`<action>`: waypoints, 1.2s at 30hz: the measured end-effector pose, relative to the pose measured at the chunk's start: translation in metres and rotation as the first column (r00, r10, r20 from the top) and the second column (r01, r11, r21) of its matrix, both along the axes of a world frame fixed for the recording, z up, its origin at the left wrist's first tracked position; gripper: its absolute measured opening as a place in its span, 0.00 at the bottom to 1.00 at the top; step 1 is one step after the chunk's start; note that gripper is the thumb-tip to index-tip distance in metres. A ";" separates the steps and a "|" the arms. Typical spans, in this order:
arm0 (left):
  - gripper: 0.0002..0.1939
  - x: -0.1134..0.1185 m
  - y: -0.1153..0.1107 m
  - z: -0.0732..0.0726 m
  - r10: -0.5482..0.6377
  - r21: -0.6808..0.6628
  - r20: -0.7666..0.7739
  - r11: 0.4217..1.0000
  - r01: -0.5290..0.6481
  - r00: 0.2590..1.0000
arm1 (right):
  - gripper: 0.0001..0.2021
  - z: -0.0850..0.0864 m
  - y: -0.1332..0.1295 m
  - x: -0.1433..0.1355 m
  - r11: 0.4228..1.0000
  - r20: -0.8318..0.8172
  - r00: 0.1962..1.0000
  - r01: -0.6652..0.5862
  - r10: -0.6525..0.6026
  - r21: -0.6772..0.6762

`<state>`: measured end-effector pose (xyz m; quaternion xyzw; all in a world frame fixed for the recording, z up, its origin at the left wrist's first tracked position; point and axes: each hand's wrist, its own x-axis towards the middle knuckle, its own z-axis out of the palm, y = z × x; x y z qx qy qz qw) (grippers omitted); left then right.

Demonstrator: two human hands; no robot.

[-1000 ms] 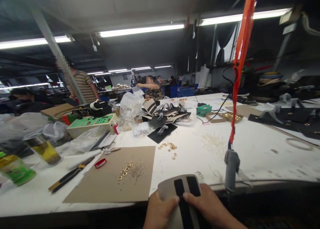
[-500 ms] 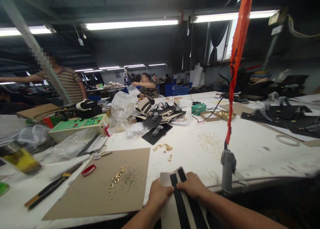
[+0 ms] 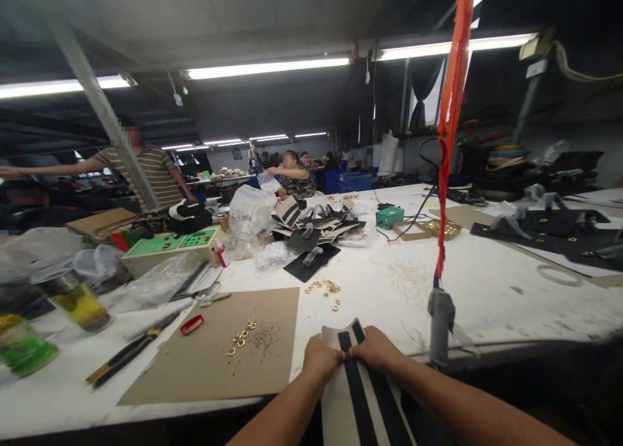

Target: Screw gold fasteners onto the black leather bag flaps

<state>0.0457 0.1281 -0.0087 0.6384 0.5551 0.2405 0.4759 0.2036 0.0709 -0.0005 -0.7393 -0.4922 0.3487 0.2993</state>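
Both hands grip a cream panel with black stripes [image 3: 343, 394] at the table's front edge. My left hand [image 3: 321, 358] holds its left side and my right hand [image 3: 374, 348] its right side, with the thumbs pressed close together on the striped face. The panel's top end curls up between the hands, and its lower part runs out of the picture. Fingers behind the panel are hidden. Just beyond lie loose gold metal fittings [image 3: 335, 287]. To the left, more gold rings [image 3: 242, 337] rest on a brown cardboard sheet [image 3: 195, 374] beside dark crumbs.
Cutters [image 3: 131, 352], a red band [image 3: 191, 324] and a drink jar [image 3: 80, 303] stand at left. Striped and black panels [image 3: 316, 232] are piled mid-table. A grey device [image 3: 440, 322] hangs on an orange-wrapped cord at right. A person in a striped shirt [image 3: 150, 173] is behind.
The whole view has shifted, so the table items appear further right. Both hands still grip the striped panel, whose top end now looks more curled.
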 end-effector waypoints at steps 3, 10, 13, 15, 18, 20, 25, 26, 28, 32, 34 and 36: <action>0.14 -0.002 -0.004 0.005 -0.033 0.072 -0.053 0.997 0.037 0.998 | 0.07 -0.002 -0.001 0.001 1.000 -0.004 1.000 0.010 -0.010 -0.008; 0.44 -0.017 -0.029 0.018 -0.024 0.438 -0.177 0.894 0.101 0.984 | 0.12 -0.008 -0.004 0.008 0.999 0.005 1.000 0.016 -0.016 -0.035; 0.34 -0.020 -0.031 0.013 -0.173 0.570 -0.246 0.770 0.287 0.954 | 0.12 -0.012 -0.002 0.013 0.999 0.008 1.000 -0.011 0.012 -0.044; 0.23 -0.020 -0.029 0.007 -0.256 0.578 -0.274 0.727 0.372 0.927 | 0.12 -0.013 -0.001 0.015 0.999 -0.001 1.000 -0.027 0.027 -0.040; 0.13 -0.017 -0.023 -0.003 -0.284 0.557 -0.266 0.734 0.388 0.921 | 0.10 -0.010 0.000 0.016 0.999 -0.027 0.999 -0.047 0.046 -0.011; 0.13 -0.016 -0.019 -0.007 -0.277 0.553 -0.257 0.744 0.376 0.926 | 0.08 -0.005 -0.005 0.016 0.999 -0.042 0.998 -0.046 0.048 0.028; 0.13 -0.015 -0.007 -0.008 -0.293 0.541 -0.226 0.755 0.370 0.929 | 0.19 0.008 -0.053 0.027 0.989 -0.080 0.994 0.086 -0.077 0.118; 0.12 -0.015 -0.004 -0.008 -0.297 0.539 -0.240 0.751 0.381 0.924 | 0.21 0.009 -0.069 0.034 0.986 -0.091 0.989 0.127 -0.117 0.111; 0.11 -0.014 0.002 -0.007 -0.305 0.534 -0.274 0.741 0.408 0.912 | 0.23 0.008 -0.102 0.056 0.963 -0.110 0.964 0.253 -0.243 0.088; 0.11 -0.014 0.009 -0.007 -0.319 0.515 -0.313 0.734 0.442 0.895 | 0.26 0.002 -0.142 0.128 0.760 -0.129 0.775 0.631 -0.618 0.156; 0.11 -0.014 0.012 -0.008 -0.317 0.519 -0.320 0.730 0.445 0.893 | 0.26 0.001 -0.137 0.163 0.686 -0.085 0.711 0.697 -0.697 0.208; 0.11 -0.014 0.013 -0.011 -0.320 0.526 -0.322 0.722 0.449 0.891 | 0.22 0.002 -0.118 0.188 0.739 0.028 0.756 0.631 -0.654 0.235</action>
